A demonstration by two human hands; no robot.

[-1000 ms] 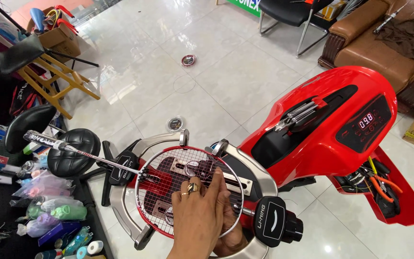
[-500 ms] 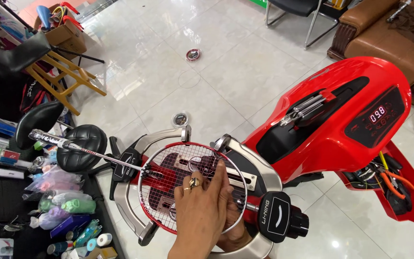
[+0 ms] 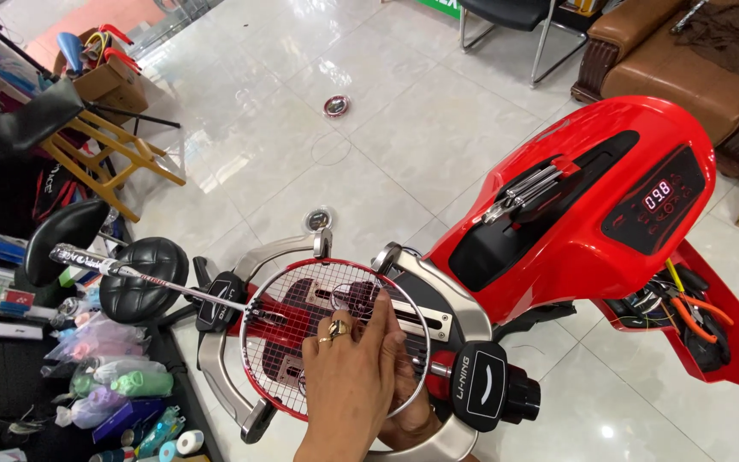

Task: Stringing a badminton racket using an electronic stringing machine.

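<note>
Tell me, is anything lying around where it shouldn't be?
Yes. Two small round reels lie loose on the white tiled floor, away from everything else. A thin loop of string lies between them. The red-framed racket sits clamped in the red stringing machine, with the left hand on its strings.

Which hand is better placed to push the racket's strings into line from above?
Probably the left hand: it lies on top of the racket's string bed, fingertips touching the strings. The right hand sits beneath the bed, mostly hidden, and would have to come round first.
</note>
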